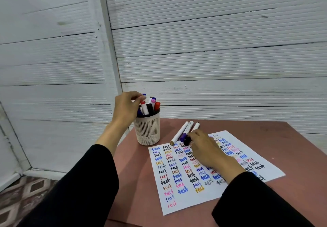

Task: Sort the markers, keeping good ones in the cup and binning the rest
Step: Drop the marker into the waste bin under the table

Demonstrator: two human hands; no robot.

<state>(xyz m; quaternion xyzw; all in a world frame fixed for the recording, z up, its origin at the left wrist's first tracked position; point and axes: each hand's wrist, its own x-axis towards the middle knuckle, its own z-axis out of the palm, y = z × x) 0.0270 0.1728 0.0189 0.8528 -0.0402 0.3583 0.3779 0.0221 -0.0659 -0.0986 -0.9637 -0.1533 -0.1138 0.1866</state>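
A beige slotted cup (147,131) stands on the brown table and holds several markers (150,107) with red, pink, black and blue caps. My left hand (126,107) is over the cup's left rim, its fingers curled round the top of a blue-ended marker (144,95) in the cup. Three white markers lie side by side just right of the cup: a gold-capped one (179,132), a purple-capped one (186,131) and a black-capped one (195,126). My right hand (206,149) rests on the paper, and its fingertips pinch the black cap end of that last marker.
A white sheet (177,202) covered in coloured "test" scribbles lies on the brown table (292,156), under my right hand. White panelled walls stand close behind and to the left. Patterned floor shows at the lower left. No bin is in view.
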